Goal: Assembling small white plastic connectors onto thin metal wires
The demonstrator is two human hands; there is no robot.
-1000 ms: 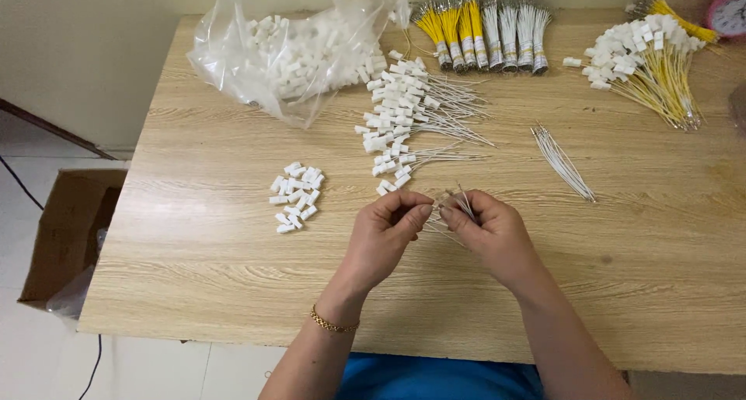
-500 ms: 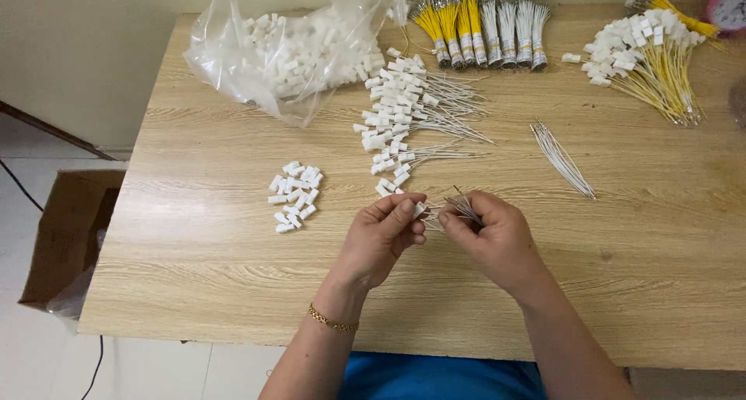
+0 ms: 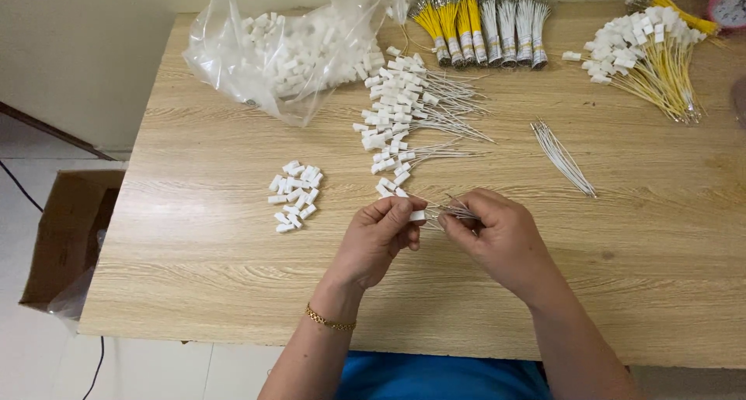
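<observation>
Pinching a small white connector (image 3: 417, 215) between thumb and fingertips, the left hand (image 3: 378, 241) hovers just above the near middle of the wooden table (image 3: 194, 252), a gold bracelet (image 3: 329, 320) on its wrist. Just beside it, the right hand (image 3: 501, 241) has its fingers closed narrowly on a thin bunch of white wires (image 3: 454, 209), whose ends meet the connector between the two hands. Left of the hands lies a small heap of loose white connectors (image 3: 294, 196). Beyond the hands, a long pile of finished white wires with connectors (image 3: 408, 116) stretches toward the far edge, and a loose bundle of bare white wires (image 3: 563, 157) lies apart to the right. Farther back on the left, a clear plastic bag (image 3: 291, 50) sits open and slumped, filled with many more white connectors. Along the far edge lie taped bundles of yellow and white wires (image 3: 482, 27), and at the far right a pile of yellow wires with connectors (image 3: 649, 54). On the floor to the left, a brown cardboard box (image 3: 66, 237) stands open; what it contains cannot be told.
</observation>
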